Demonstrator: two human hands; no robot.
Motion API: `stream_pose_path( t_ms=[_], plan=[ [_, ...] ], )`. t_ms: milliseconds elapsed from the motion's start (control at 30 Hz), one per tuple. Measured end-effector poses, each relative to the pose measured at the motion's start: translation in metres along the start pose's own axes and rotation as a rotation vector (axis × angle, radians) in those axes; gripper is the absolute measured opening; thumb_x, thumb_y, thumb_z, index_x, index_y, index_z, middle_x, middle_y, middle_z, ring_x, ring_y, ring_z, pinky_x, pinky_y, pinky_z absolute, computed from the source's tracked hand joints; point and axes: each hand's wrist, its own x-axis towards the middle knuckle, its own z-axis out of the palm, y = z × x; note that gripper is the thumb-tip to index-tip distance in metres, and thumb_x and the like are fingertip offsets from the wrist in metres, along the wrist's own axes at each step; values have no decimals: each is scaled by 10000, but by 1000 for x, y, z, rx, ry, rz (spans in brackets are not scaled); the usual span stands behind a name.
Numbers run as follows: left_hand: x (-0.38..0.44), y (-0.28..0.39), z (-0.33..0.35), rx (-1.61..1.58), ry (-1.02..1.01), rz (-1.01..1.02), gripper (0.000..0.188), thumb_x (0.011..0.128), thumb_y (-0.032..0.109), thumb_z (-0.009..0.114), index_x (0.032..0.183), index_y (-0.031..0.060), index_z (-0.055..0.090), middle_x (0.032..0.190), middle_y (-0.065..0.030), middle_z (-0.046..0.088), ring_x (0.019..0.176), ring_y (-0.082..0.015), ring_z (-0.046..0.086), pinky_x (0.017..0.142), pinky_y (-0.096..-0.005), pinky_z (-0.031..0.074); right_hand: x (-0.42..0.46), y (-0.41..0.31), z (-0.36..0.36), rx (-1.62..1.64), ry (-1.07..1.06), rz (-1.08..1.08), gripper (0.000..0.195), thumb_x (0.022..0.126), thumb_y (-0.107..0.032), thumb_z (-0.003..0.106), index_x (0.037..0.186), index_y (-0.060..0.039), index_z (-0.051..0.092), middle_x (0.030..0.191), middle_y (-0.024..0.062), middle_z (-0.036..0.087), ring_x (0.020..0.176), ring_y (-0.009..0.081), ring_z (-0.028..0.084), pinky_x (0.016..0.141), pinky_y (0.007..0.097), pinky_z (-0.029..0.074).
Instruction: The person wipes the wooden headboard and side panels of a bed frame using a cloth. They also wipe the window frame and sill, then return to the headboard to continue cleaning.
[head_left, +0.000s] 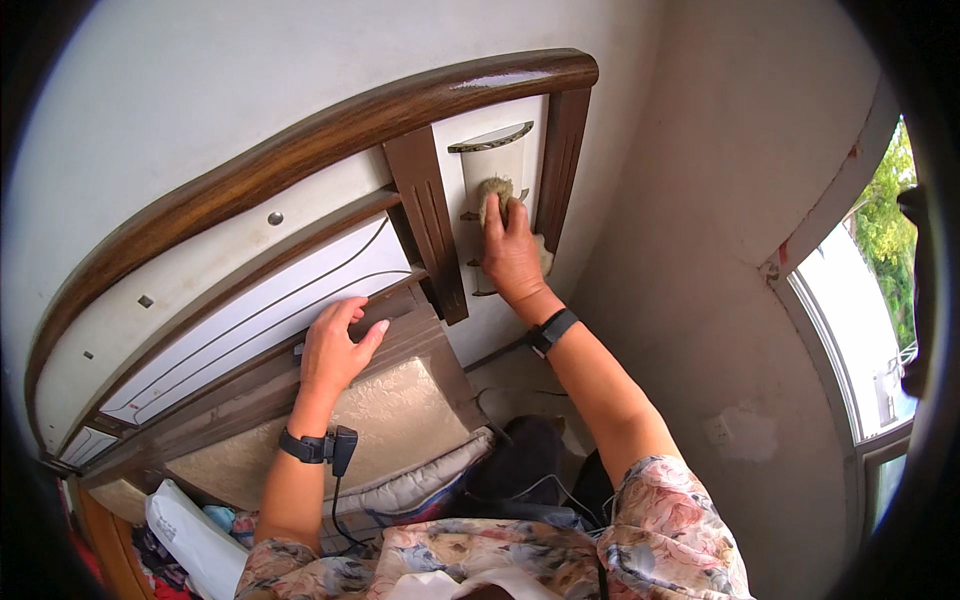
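Note:
In my right hand (516, 259) is a tan, fuzzy cloth (496, 191), pressed against the white end panel of a wooden headboard (322, 142). More of the pale cloth shows beside that hand, near the dark fluted post (564, 169). The panel carries a curved decorative piece (491, 146) with a dark ornate trim. My left hand (337, 341) is over the brown ledge below the white striped panel (262, 307), its fingers apart and nothing in it. Whether its fingertips touch the wood, I cannot tell. A black band sits on each wrist.
A beige patterned padded panel (405, 405) lies below the ledge, beside a quilted mattress edge (420, 469). A white bag (191, 532) rests at the lower left. Thin cables run near my legs. On the right are a wall socket (718, 429) and a window (862, 315).

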Motion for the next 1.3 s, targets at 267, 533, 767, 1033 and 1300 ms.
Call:
stream_pose_path(
  t_ms=[267, 533, 767, 1033, 1300],
  plan=[
    [1, -2, 1, 3, -19, -16, 345, 838, 182, 782, 1099, -11, 665, 895, -148, 687, 801, -251, 660, 750, -352, 537, 67, -28, -20, 24, 161, -50, 723, 795, 71, 548, 1495, -5, 384, 1081, 218, 481, 932, 370, 557, 787, 421, 526],
    [1, -1, 2, -25, -37, -31, 299, 840, 165, 774, 1054, -20, 678, 882, -146, 686, 773, -243, 652, 730, -343, 536, 7, 8, -9, 42, -24, -224, 669, 825, 40, 542, 1480, -37, 429, 1059, 191, 483, 931, 361, 554, 772, 434, 524],
    [0, 0, 1, -14, -29, -49, 288, 843, 160, 775, 1037, -30, 680, 870, -148, 688, 761, -243, 654, 728, -336, 537, 63, -1, -23, 126, 181, 156, 767, 815, 98, 500, 1544, -16, 290, 1102, 257, 462, 930, 454, 550, 773, 460, 526],
    [5, 2, 4, -12, -12, -1, 246, 859, 131, 754, 1015, -45, 680, 909, -157, 696, 796, -248, 666, 748, -338, 532, -82, 72, -3, 14, -414, 144, 704, 849, 69, 503, 1522, -30, 326, 1177, 238, 485, 1008, 437, 588, 855, 466, 544],
    [2, 1, 0, -23, -45, -33, 204, 903, 109, 703, 1032, -46, 672, 915, -158, 691, 802, -251, 665, 747, -328, 524, 2, 33, -18, 365, 109, 365, 380, 968, -60, 559, 1326, 35, 477, 1064, 275, 524, 968, 486, 561, 821, 514, 482]
  ],
)
